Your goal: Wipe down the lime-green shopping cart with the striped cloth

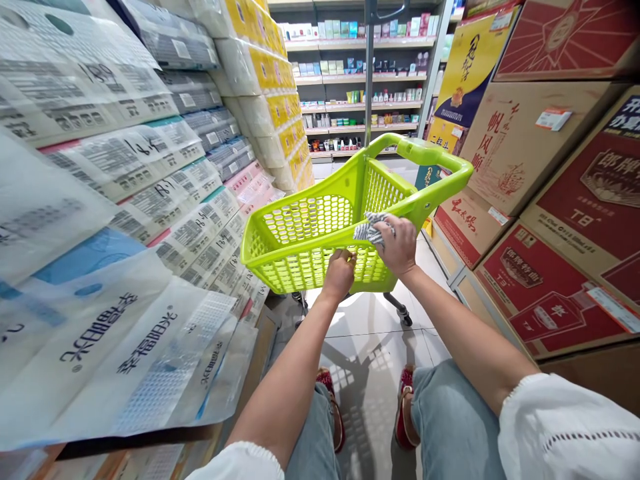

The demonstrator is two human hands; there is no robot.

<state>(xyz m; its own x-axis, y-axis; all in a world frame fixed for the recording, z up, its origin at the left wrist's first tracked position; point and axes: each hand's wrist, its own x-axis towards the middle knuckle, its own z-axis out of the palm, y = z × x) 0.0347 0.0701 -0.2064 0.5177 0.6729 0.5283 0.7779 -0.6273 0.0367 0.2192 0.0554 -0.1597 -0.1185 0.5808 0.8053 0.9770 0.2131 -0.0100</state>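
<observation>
**Both hands on the near rim of the green cart**

Straight ahead of the hands, in the middle of the aisle: a bright green basket cart [320,233] on small wheels, standing on the shiny floor [370,347]. Long way of the cart running from near to far, with the tall green handle [425,157] at the far right end.

Left hand [340,273] curled shut around the near rim, low down. Right hand [399,243] just beside it, a bit higher and a bit farther, pressing a striped cloth [369,230] against the same rim, fingers closed over the cloth. Both hands touching the cart, so neither really nearer.

On the left, tall stacks of paper packs [150,180]. On the right, red and brown boxes [560,267]. Far off, shelves [360,80] full of small goods.
</observation>
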